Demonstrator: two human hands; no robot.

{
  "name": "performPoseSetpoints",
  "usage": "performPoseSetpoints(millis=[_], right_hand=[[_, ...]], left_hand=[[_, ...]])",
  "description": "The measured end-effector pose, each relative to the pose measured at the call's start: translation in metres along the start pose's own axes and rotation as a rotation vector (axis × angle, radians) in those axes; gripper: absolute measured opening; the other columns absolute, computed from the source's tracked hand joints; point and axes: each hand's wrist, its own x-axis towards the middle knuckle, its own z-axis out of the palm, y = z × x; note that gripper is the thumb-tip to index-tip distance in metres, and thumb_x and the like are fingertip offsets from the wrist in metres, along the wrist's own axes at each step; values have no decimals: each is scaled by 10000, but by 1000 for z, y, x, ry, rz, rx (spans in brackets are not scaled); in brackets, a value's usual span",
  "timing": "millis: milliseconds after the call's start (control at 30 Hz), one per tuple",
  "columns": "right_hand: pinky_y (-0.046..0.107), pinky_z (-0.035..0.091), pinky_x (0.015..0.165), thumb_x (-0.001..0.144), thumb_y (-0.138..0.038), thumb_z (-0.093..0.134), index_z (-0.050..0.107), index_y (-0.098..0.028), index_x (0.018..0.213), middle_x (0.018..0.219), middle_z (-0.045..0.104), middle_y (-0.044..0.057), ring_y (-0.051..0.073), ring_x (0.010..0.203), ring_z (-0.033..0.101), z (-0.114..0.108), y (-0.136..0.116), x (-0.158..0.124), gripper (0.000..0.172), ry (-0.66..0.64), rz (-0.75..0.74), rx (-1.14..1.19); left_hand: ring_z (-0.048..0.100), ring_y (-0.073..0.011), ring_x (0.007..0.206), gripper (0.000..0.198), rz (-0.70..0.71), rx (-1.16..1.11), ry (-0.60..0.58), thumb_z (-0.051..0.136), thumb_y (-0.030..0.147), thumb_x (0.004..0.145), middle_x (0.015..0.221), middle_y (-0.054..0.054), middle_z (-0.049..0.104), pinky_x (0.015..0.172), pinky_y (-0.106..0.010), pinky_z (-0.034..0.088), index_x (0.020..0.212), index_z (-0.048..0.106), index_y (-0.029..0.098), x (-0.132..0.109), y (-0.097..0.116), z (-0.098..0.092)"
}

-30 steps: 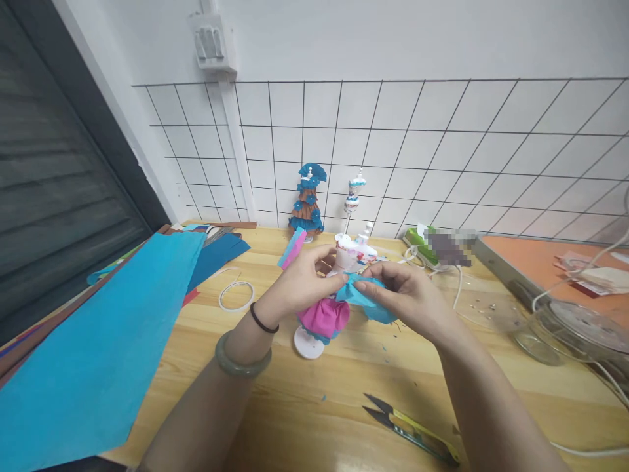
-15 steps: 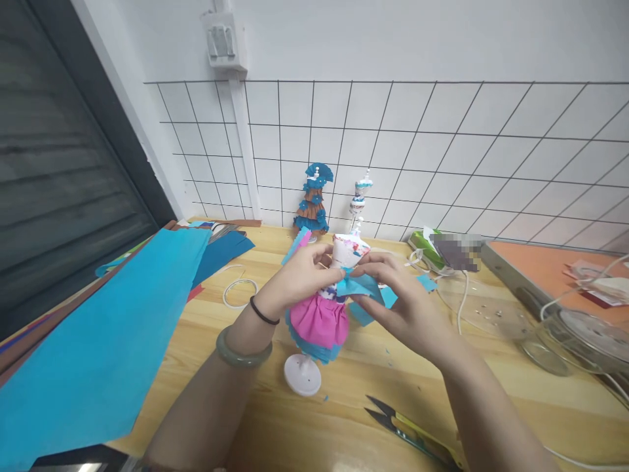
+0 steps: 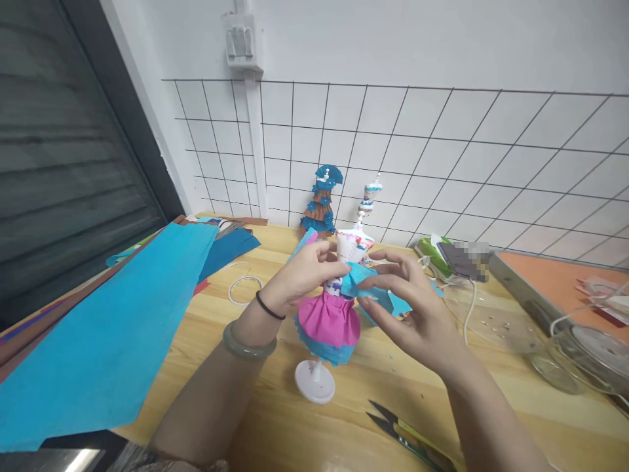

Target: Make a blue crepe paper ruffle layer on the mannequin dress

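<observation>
A small dress-form mannequin [image 3: 350, 248] on a round white base [image 3: 315, 381] stands on the table, leaning slightly. It wears a ruffled skirt of pink paper [image 3: 330, 321] over blue paper. My left hand [image 3: 312, 272] is closed around the side of its torso, the thumb pressing a piece of blue crepe paper [image 3: 358, 280] against the front of the waist. With thumb and fingers at the paper's right edge, my right hand [image 3: 407, 298] holds it out from the body. The left fingertips are hidden behind the mannequin.
Scissor snips [image 3: 407, 432] lie near the front. A long blue paper sheet [image 3: 122, 328] covers the left, beside a tape ring [image 3: 246, 290]. Two more decorated mannequins, one in blue and brown ruffles [image 3: 322, 203], stand at the wall. A glass jar [image 3: 584, 347] and cables are right.
The camera view has shifted a little. My right hand has moved its fingers on the blue paper, which now lies flatter across the mannequin's waist. My left hand keeps its hold.
</observation>
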Motion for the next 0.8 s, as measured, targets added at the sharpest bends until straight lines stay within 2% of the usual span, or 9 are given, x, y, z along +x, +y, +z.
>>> performPoseSetpoints(millis=[100, 200, 300, 467, 600, 800], right_hand=[[367, 493, 824, 852, -296, 616, 632, -246, 953, 1154, 551, 89, 255, 1120, 516, -4, 1, 0, 114, 55, 167, 148], [280, 488, 647, 882, -382, 568, 620, -227, 877, 915, 612, 56, 178, 827, 582, -4, 5, 0, 164, 133, 422, 287], [241, 432, 528, 823, -434, 639, 615, -206, 865, 747, 585, 19, 133, 637, 531, -2, 9, 0, 233, 78, 584, 375], [231, 396, 494, 794, -467, 656, 624, -184, 820, 707, 584, 16, 119, 599, 499, 3, 9, 1, 286, -28, 636, 421], [226, 395, 476, 802, -462, 640, 620, -185, 799, 693, 585, 11, 114, 579, 493, 5, 7, 2, 278, -45, 630, 418], [222, 375, 440, 795, -459, 635, 612, -183, 781, 672, 585, 11, 109, 542, 473, 5, 5, 2, 277, -41, 621, 351]], left_hand=[[526, -100, 662, 283, 25, 66, 2, 651, 175, 710, 770, -9, 574, 570, -227, 388, 986, 622, 119, -1, 0, 0], [532, -111, 699, 247, 43, 139, -10, 648, 183, 718, 791, -19, 574, 588, -233, 394, 954, 615, 120, -2, 0, 1], [534, -118, 727, 229, 45, 159, -49, 647, 183, 720, 819, -29, 580, 609, -239, 402, 937, 605, 122, -4, 1, 3], [503, -96, 696, 141, 38, 167, -76, 648, 169, 724, 794, -2, 533, 607, -232, 396, 835, 571, 131, -5, 3, 5], [515, -103, 733, 134, 58, 159, -126, 654, 182, 741, 792, 3, 528, 635, -232, 412, 831, 566, 138, -5, 1, 3], [533, -96, 718, 272, 40, 145, -173, 734, 252, 712, 806, 2, 553, 633, -225, 432, 901, 575, 137, -3, -4, 0]])
